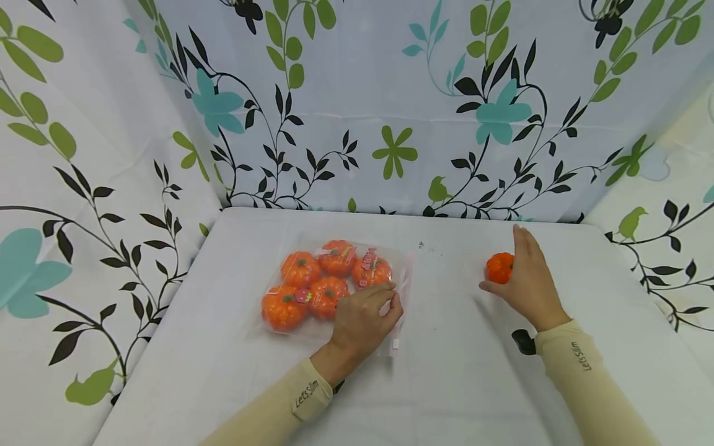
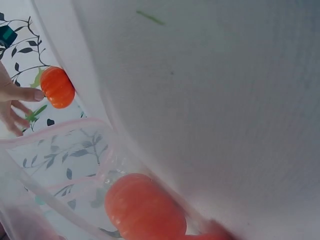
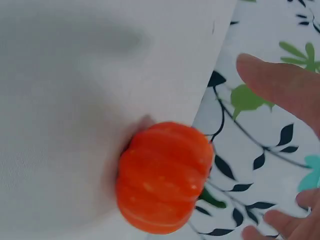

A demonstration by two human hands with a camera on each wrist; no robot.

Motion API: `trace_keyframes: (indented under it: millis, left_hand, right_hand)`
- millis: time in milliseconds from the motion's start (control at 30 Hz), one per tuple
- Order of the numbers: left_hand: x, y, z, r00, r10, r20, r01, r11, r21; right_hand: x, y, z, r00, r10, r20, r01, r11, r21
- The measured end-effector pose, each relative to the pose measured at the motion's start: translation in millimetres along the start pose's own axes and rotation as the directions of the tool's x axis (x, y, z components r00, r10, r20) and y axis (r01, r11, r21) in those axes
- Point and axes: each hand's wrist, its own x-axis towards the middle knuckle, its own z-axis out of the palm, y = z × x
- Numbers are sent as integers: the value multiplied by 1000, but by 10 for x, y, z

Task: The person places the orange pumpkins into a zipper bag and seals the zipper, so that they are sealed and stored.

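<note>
On the white surface (image 1: 446,371), left of centre, a clear zip bag (image 1: 334,288) lies flat with five small orange pumpkins (image 1: 326,296) inside; the left hand (image 1: 365,319) rests on its near right corner, fingers curled and pinching the bag's pink-edged mouth. Farther right, well apart from the bag, a single loose pumpkin (image 1: 499,267) sits on the surface; the right hand (image 1: 524,282) is spread wide beside it, thumb touching its near side, fingers straight and not closed round it; leafy printed curtains (image 1: 357,105) wall the far side.
</note>
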Motion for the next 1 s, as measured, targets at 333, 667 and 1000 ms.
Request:
trace_keyframes:
  millis: [333,667,1000]
  left_hand:
    - [-17,4,-6,1000,-10,10,11,1000,-16]
    - [-16,-2,-11,1000,-14,14,14,1000,-10]
    - [-30,8,-9,1000,-17,15,17,1000,9]
  right_hand:
    - [-29,312,15,928,312,202,-327,944,46]
    - [-47,405,95,911,357,207,-377,924,68]
    - [-154,177,94,927,248,280,-303,937,174]
